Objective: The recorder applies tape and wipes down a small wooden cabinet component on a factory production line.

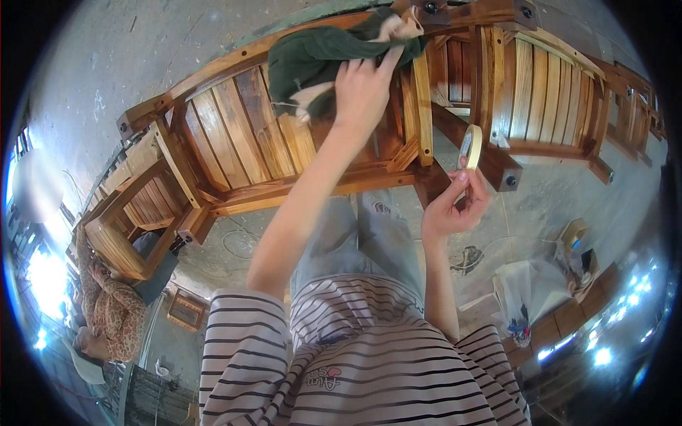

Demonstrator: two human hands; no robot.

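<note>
The green cloth [320, 55] lies under the left hand [366, 89], long axis sideways, grip unclear; the right hand [458, 204], nearer the body, pinches an upright tape roll [475, 145].

The fisheye view looks steeply down from the wearer's head, close above the striped shirt [383, 376], facing the hands [362, 92].

Glossy wooden slats [232, 130] (matt cloth [305, 60])

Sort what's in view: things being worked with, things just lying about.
Apparently in use:
dark green cloth, under the left hand
tape roll, in the right hand
slatted wooden furniture, beneath the cloth

Apparently lying about:
wooden frame, on the floor
whitish sheeting
</note>
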